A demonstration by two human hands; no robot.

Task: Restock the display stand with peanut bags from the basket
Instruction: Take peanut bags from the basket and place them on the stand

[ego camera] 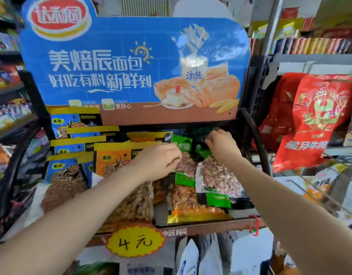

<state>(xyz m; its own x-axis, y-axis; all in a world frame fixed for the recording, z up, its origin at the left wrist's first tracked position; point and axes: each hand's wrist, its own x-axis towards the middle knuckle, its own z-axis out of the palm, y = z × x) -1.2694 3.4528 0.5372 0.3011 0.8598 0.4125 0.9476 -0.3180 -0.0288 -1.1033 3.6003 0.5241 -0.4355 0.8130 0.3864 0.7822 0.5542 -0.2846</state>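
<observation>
Both hands reached into the stand (252, 139): the left hand (159, 161) curled over one green peanut bag (186, 165), fingertips hidden, the right hand (222, 145) pinched another bag (218, 177) at its blurred top edge.

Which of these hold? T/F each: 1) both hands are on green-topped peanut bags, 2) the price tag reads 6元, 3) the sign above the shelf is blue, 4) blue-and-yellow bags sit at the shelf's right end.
1) True: the left hand and right hand each hold a green-topped peanut bag.
2) False: the yellow price tag reads 4元.
3) True: the blue bread sign stands above the shelf.
4) False: the blue-and-yellow bags are at the left end.
</observation>
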